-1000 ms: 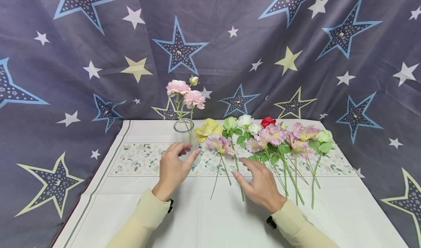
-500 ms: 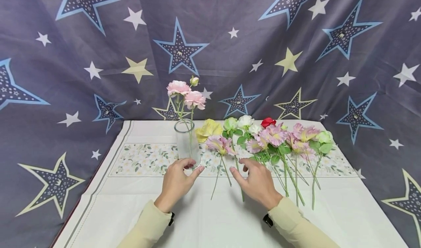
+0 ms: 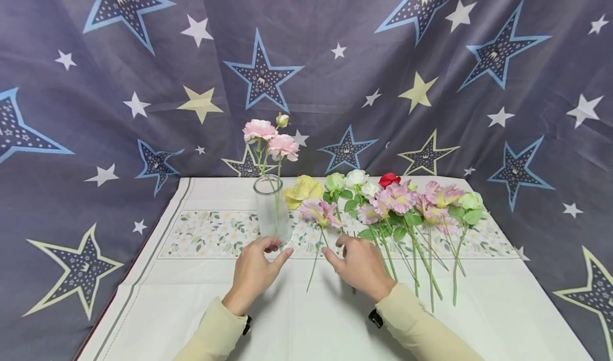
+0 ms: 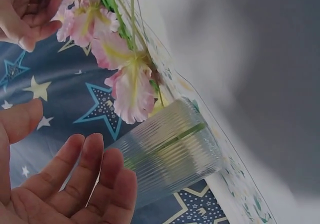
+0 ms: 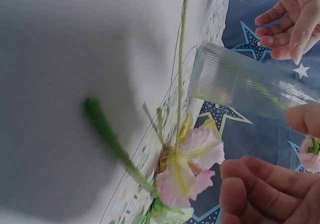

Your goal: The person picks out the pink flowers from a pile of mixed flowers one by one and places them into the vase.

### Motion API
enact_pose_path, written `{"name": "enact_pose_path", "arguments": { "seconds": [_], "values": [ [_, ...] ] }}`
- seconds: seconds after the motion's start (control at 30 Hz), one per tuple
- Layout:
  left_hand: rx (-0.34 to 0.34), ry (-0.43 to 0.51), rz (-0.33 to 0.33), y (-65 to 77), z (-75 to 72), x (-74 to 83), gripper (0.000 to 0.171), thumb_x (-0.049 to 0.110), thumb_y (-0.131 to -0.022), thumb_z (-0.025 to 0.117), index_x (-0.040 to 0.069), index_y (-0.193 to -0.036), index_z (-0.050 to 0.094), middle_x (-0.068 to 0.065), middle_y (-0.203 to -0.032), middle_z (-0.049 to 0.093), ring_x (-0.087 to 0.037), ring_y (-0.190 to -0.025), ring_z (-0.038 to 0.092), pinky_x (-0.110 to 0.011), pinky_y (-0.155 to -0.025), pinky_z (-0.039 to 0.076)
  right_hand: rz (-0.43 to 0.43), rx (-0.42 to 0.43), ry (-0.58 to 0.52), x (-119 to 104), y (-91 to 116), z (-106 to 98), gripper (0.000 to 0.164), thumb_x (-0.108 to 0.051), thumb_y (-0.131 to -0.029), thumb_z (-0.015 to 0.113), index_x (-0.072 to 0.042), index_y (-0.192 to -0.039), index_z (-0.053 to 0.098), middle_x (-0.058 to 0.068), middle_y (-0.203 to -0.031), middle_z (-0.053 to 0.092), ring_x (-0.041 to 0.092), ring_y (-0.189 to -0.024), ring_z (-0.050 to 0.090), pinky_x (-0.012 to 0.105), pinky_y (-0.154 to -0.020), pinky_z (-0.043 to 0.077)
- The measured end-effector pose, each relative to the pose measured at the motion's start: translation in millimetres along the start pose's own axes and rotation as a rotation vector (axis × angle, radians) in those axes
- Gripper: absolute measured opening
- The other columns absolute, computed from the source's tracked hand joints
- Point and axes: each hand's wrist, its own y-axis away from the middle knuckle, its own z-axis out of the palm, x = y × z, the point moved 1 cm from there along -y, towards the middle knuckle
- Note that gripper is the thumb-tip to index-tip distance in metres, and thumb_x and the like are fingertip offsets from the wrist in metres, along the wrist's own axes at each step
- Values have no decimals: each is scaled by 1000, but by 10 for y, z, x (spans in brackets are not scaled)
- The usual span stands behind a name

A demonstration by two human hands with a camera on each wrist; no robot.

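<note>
A clear ribbed glass vase [image 3: 274, 212] stands upright on the table, holding pink flowers [image 3: 272, 137] and a bud. My left hand [image 3: 255, 271] hovers just in front of the vase's lower part, fingers relaxed and apart from the glass in the left wrist view. My right hand [image 3: 360, 262] is over the green stems near a pink-and-yellow flower [image 3: 320, 211] that lies right of the vase. Nothing is gripped; its relaxed fingers show in the right wrist view, where a green stem [image 5: 107, 134] rises close to the camera.
More loose flowers lie to the right: a yellow one [image 3: 304, 190], white ones [image 3: 356, 178], a red one [image 3: 389, 179], several pink-and-yellow ones [image 3: 399, 197] and a pale green one [image 3: 471, 201]. A white tablecloth [image 3: 306, 323] with a floral band covers the table; a star-patterned curtain [image 3: 306, 73] hangs behind.
My left hand has drawn back from in front of the vase toward me. My right hand has moved left over the stems, closer to the single pink-and-yellow flower. The flowers stay put.
</note>
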Motion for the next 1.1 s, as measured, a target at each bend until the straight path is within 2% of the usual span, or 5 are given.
{"name": "enact_pose_path", "arguments": {
  "seconds": [0.27, 0.4, 0.53, 0.73, 1.1],
  "values": [
    [-10, -19, -33, 39, -18, -70, 28, 37, -87, 83, 14, -101, 77, -5, -93, 73, -27, -90, 68, -44, -74, 53, 20, -76, 40, -79, -63, 113, 35, -43, -91, 74, -12, -76, 72, -7, -52, 51, 5, -43, 39, 26, -43, 36],
    [-1, -25, -32, 44, -26, -97, 27, 36, -87, 83, 13, -100, 77, -6, -92, 73, -26, -88, 68, -44, -72, 53, 47, -145, 50, -96, -72, 174, 47, -44, -90, 75, -19, -58, 52, -11, -48, 34, 7, -43, 31, 26, -42, 28],
    [0, -34, -35, 39, -32, -123, 27, 35, -86, 84, 13, -100, 78, -6, -91, 73, -24, -87, 68, -44, -72, 54, 52, -176, 67, -115, -77, 236, 58, -43, -90, 76, -21, -54, 36, -11, -48, 24, 8, -43, 24, 27, -41, 22],
    [-7, -46, -50, 40, -40, -148, 27, 35, -86, 84, 14, -101, 78, -4, -91, 73, -24, -88, 68, -45, -73, 54, 53, -206, 94, -161, -129, 312, 58, -44, -90, 75, -21, -54, 36, -9, -47, 27, 9, -42, 26, 28, -39, 25],
    [-23, -52, -55, 58, -35, -165, 31, 36, -87, 83, 10, -103, 78, -5, -93, 74, -26, -89, 69, -46, -73, 54, 84, -350, 159, -245, -257, 437, 44, -42, -89, 75, -17, -60, 53, 2, -61, 52, 18, -54, 51, 38, -48, 45]
  ]
}}
